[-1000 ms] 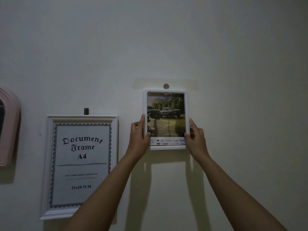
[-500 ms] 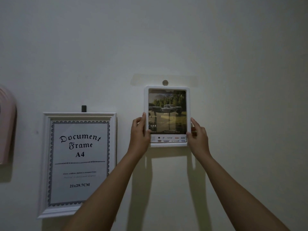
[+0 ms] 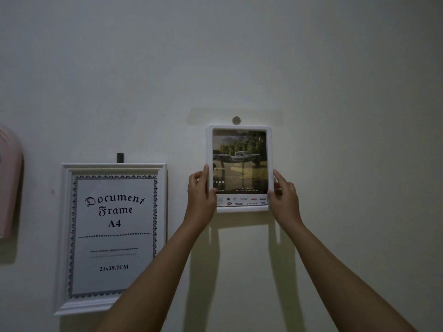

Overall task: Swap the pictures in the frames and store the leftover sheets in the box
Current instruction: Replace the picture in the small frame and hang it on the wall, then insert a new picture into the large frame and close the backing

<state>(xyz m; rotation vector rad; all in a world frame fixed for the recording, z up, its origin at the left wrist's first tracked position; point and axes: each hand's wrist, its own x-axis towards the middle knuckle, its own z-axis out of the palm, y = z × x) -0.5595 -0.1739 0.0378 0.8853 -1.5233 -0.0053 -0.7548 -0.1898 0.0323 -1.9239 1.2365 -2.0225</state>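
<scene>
The pale wall [image 3: 335, 92] filled my view. On it, to my left, hung the big white frame [image 3: 65, 236] with its printed "Document Frame A4" sheet [image 3: 113, 233]. To its right I held the small white frame [image 3: 270, 149] up against the wall, just under a round peg [image 3: 236, 120]. Its picture [image 3: 239, 159] showed trucks before trees, with a strip of logos below. My left hand [image 3: 200, 195] gripped its left edge and my right hand [image 3: 284, 200] its right edge, fingers curled round the rim.

White small frame [image 3: 270, 149], white document frame [image 3: 62, 236], pink object [image 3: 9, 188].
</scene>
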